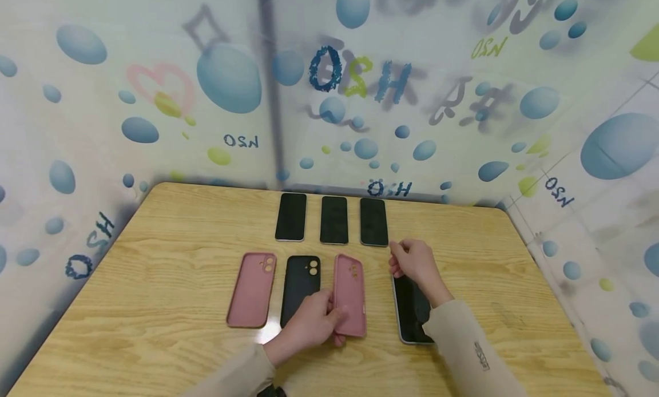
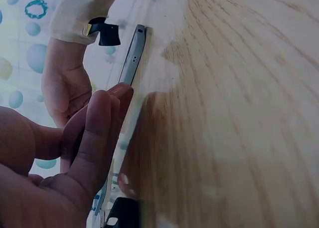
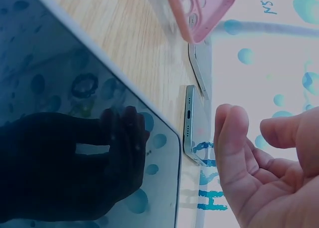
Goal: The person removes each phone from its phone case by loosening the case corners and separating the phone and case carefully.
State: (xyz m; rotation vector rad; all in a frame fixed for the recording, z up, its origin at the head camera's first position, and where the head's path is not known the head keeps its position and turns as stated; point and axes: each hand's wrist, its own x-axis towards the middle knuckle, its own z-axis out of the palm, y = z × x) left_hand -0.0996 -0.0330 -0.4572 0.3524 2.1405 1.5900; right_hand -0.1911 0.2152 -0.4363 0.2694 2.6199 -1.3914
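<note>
My left hand [image 1: 311, 324] pinches a pink phone case [image 1: 350, 300] by its lower end, thumb on the inner face and fingers behind. The case is tilted up with its camera cutouts at the far end. My right hand [image 1: 416, 262] is over the upper end of a black-screened phone [image 1: 412, 314] with a silver edge, which lies face up. The right wrist view shows this hand [image 3: 269, 173] with loosely bent fingers, a gap between thumb and fingertips, and nothing held. Its reflection shows in the phone's screen [image 3: 75, 153]. My right hand and sleeve cover parts of that phone.
Left of the held case lie a black phone case [image 1: 300, 282] and another pink case [image 1: 252, 291]. Along the back of the wooden table [image 1: 170, 242] lie three dark-screened phones, the left [image 1: 291, 217], middle [image 1: 334, 220] and right [image 1: 373, 222]. A patterned curtain [image 1: 231, 157] stands behind.
</note>
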